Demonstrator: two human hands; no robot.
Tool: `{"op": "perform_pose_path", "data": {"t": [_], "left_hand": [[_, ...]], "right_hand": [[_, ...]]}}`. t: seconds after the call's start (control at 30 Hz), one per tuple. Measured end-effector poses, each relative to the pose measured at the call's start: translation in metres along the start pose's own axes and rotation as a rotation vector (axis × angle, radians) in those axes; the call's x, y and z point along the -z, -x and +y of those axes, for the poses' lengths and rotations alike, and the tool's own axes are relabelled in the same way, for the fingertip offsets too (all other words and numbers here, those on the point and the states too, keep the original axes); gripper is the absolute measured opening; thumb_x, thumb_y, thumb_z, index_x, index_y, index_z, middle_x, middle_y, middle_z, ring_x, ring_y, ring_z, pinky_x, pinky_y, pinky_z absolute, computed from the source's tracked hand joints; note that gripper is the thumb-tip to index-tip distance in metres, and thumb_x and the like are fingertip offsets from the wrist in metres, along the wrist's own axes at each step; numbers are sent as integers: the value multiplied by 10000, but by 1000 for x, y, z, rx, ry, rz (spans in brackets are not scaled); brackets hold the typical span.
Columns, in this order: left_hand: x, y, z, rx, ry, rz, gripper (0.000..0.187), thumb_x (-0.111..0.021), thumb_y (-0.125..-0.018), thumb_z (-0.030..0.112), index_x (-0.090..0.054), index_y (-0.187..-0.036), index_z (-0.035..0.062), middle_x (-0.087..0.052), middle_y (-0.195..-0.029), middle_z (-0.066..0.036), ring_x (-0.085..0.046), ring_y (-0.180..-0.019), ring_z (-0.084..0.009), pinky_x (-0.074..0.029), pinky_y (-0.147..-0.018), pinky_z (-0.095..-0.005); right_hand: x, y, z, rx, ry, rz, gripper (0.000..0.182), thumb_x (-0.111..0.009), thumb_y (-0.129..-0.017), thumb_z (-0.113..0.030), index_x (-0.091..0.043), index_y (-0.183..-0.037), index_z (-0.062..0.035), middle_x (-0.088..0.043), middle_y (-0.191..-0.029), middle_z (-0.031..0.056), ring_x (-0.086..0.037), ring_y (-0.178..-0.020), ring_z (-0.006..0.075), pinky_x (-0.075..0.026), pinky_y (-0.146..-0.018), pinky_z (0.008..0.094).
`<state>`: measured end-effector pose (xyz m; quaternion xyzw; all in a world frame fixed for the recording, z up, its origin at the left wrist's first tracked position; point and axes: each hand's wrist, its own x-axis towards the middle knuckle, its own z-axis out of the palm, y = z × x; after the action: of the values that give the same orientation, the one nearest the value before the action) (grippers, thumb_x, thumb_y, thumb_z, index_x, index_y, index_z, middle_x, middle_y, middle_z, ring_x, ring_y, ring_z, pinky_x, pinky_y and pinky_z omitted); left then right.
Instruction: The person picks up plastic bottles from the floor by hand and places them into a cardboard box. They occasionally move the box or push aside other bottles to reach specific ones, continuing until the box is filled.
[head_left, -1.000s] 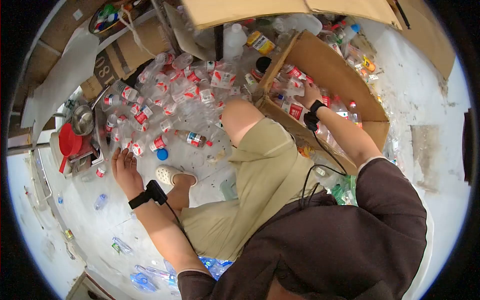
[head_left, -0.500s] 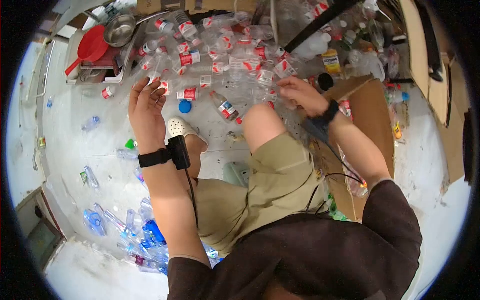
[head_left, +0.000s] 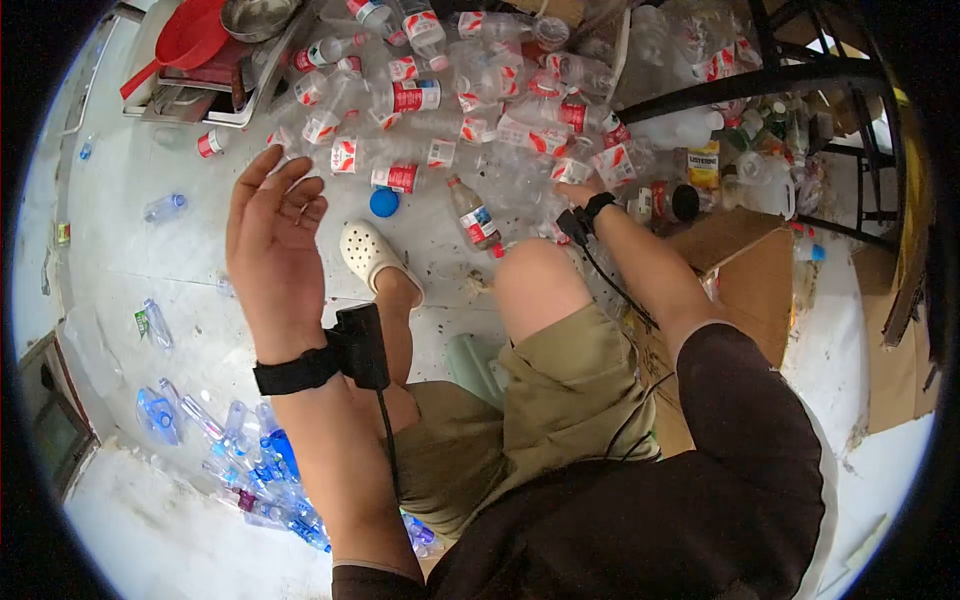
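My left hand [head_left: 276, 230] is raised over the floor at the left, fingers apart and loosely bent, with nothing in it. My right hand [head_left: 582, 190] reaches into the right part of the bottle heap, its fingers closed at a clear plastic bottle [head_left: 572, 171] with a red and white label. Its fingertips are partly hidden. Between my hands lie a bottle with dark contents and a red cap [head_left: 473, 215] and a round blue cap [head_left: 384, 202]. More clear bottles with red and white labels [head_left: 416, 96] spread across the floor ahead.
A red pan [head_left: 192, 35] and a metal pan [head_left: 258, 16] sit at the upper left. An open cardboard box [head_left: 755, 270] stands by my right arm, near black metal bars [head_left: 760, 85]. Blue-tinted bottles [head_left: 265, 470] lie at lower left. A yellow-labelled bottle [head_left: 703, 165] lies at right.
My right hand has moved forward and down to a bottle in the heap. My left hand has shifted slightly left and stays empty. The camera view has tilted and shifted.
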<state>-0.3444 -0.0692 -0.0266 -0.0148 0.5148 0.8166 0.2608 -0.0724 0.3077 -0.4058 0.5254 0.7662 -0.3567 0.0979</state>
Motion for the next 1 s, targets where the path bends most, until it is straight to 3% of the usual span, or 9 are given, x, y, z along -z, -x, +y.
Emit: {"op": "perform_pose_path", "data": {"t": [0.03, 0.1, 0.23, 0.3, 0.33, 0.43, 0.67, 0.77, 1.0], "left_hand": [[-3, 0, -1, 11, -10, -21, 346, -472, -884, 143, -437, -1190, -14, -559, -1043, -126, -544, -907, -189, -430, -811, -296], [-9, -1, 0, 6, -19, -8, 339, -471, -884, 134, -443, -1187, -14, -561, -1039, -127, -544, -904, -188, -430, -796, -291], [-16, -1, -7, 10, -20, -14, 331, -480, -878, 130, -456, -1179, -6, -569, -1026, -126, -545, -902, -186, -430, -780, -290], [-16, -3, -11, 29, -67, 9, 352, -490, -875, 131, -444, -1204, 13, -577, -1043, -123, -547, -913, -192, -434, -778, -287], [-8, -7, -16, 34, -62, -37, 364, -483, -879, 137, -431, -1220, 20, -570, -1066, -124, -546, -928, -198, -435, -785, -286], [-12, -3, -20, 24, -55, -71, 337, -495, -867, 144, -449, -1179, 25, -573, -1053, -120, -551, -883, -190, -434, -752, -274], [-8, 7, -17, 7, -234, -97, 353, -497, -865, 170, -454, -1194, 49, -556, -1097, -122, -532, -936, -194, -421, -787, -284], [-10, 10, -19, 15, -297, -31, 342, -492, -865, 165, -460, -1188, 57, -556, -1098, -120, -530, -935, -192, -419, -780, -284], [-22, 20, -26, -9, -308, -61, 337, -505, -858, 166, -471, -1169, 42, -563, -1073, -124, -542, -900, -187, -436, -769, -292]], "right_hand": [[7, 8, -13, 3, 0, 3, 788, -712, -596, -459, -489, -1140, 66, -574, -1074, 167, -589, -900, 212, -483, -714, 291], [44, 53, -65, -373, -353, -270, 325, -668, -754, -304, -596, -946, -52, -597, -806, 29, -546, -665, 129, -430, -555, 274], [128, 124, -109, -360, -546, -361, 222, -603, -811, -251, -610, -925, -61, -583, -772, 18, -539, -669, 115, -422, -540, 292], [174, 165, -112, -90, -604, -330, 409, -669, -762, -266, -550, -1060, -12, -601, -885, 68, -577, -712, 167, -478, -621, 311], [213, 219, -139, -164, -733, -373, 393, -667, -776, -235, -543, -1083, -25, -602, -917, 48, -568, -761, 151, -469, -678, 297], [266, 267, -81, 192, -809, -188, 430, -677, -768, -225, -523, -1117, -25, -605, -956, 41, -565, -816, 149, -461, -735, 284], [344, 347, 102, 248, -486, 384, 514, -719, -667, -177, -517, -1078, 56, -621, -949, 119, -588, -860, 205, -456, -794, 319], [333, 363, 149, -152, -55, 424, 579, -735, -622, -247, -527, -1073, 52, -623, -952, 165, -599, -882, 253, -454, -806, 335], [286, 359, 191, -133, 150, 232, 653, -773, -549, -250, -551, -1117, -16, -605, -1019, 193, -571, -970, 323, -448, -845, 370]]}}
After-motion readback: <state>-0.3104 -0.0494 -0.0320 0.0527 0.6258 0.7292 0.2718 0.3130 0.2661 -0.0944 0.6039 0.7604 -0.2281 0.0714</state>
